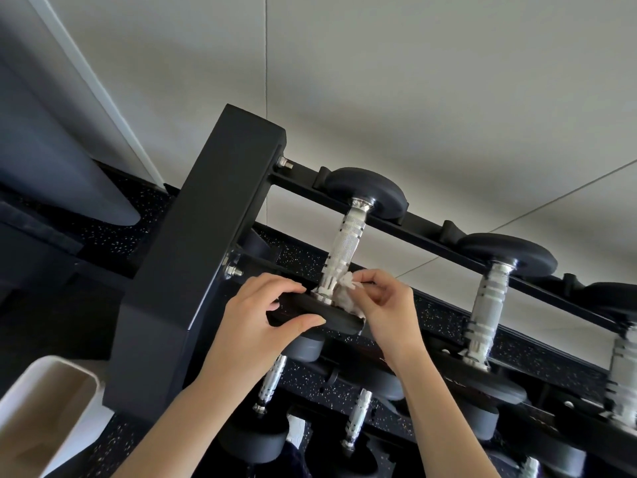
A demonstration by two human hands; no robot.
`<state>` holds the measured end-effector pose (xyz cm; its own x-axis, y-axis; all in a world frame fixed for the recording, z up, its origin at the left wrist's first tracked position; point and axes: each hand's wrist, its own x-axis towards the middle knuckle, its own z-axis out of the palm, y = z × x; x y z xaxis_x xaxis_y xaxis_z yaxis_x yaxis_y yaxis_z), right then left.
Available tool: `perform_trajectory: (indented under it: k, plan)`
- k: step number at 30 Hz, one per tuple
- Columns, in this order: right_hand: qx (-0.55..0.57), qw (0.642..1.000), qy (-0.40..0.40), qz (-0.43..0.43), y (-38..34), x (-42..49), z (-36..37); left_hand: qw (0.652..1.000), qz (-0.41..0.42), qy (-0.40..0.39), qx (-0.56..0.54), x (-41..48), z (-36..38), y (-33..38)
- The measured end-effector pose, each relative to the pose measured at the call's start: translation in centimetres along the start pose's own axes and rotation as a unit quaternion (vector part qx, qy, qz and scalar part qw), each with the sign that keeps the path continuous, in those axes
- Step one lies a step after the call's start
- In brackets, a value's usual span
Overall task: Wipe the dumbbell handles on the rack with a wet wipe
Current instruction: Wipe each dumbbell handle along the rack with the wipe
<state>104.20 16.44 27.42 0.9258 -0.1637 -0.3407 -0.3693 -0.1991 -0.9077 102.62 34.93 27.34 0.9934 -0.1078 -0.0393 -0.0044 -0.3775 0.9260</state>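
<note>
Dumbbell handle [344,243] on black rack [193,253], grey wall [413,81]; right fingers [366,277] pinch wipe [344,299], left fingers [275,286] grip plate [344,325].

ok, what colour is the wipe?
White wipe, pinched by the right hand at the handle base; head view shows it.

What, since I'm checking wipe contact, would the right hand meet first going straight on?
Probably the knurled silver dumbbell handle near its lower end, through the crumpled white wet wipe the right hand pinches.
</note>
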Motion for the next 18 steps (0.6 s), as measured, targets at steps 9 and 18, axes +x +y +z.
perform_trajectory:
  k: [9, 18]
  plan:
    - [-0.111, 0.991, 0.012, -0.08, -1.1, -1.2, 0.3, 0.998, -0.004, -0.004, -0.06, 0.1, -0.7, -0.8]
    - [-0.327, 0.935, -0.075, -0.115, -4.4, 0.4, 1.9, 0.997, -0.025, -0.013, -0.071, 0.6, -1.1, -1.0]
